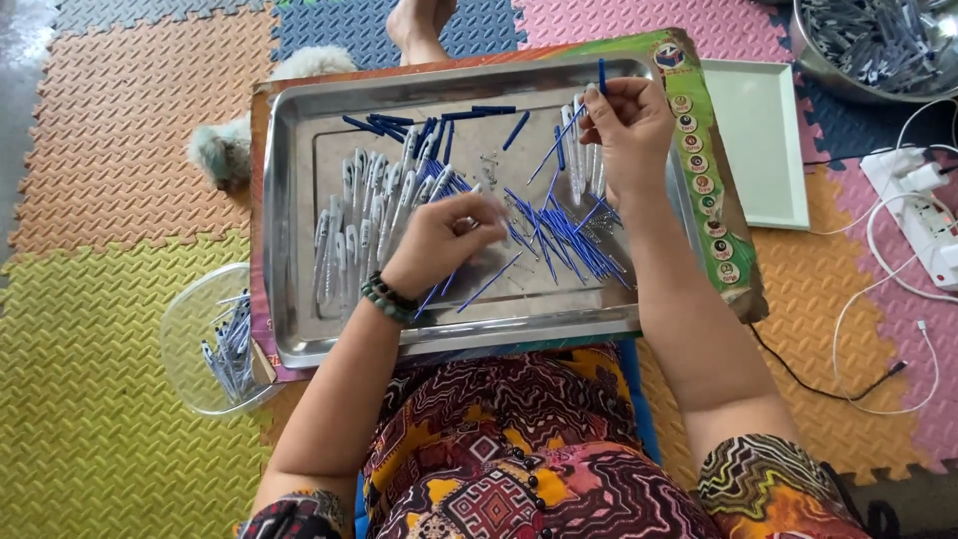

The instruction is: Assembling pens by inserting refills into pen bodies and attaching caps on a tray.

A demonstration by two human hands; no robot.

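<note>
**Two hands sorting pen parts over a steel tray**

Dozens of thin blue refills (559, 235) are lying fanned across the middle and right of a steel tray (289, 200), with a few more scattered along its far side. The right hand (627, 120) is hovering above the tray's far right corner, fingers pinched shut around one blue refill (602, 72) that is sticking upright above the fingertips, while a pale pen piece seems to be pressed in the same pinch. The left hand (444, 240) is working near the tray's centre, fingers curled in and closing on something small; what it has hold of cannot be made out.

Left of that hand, pale grey pen barrels (364, 205) are lying in loose rows, crowding the space beside the knuckles. The tray is sitting on a printed cardboard sheet (714, 200) spread over coloured foam floor mats (110, 140). A clear plastic bowl (185, 329) holding finished pens is standing at the tray's near left corner, touching the cardboard. A flat white tray (763, 140) is lying just right of the cardboard, a metal basin (828, 75) of dark parts beyond it, and a white power strip (918, 215) with cables is trailing at the far right.

Both forearms are reaching forward from the lap, the left wrist wearing a dark bead bracelet (387, 299).
</note>
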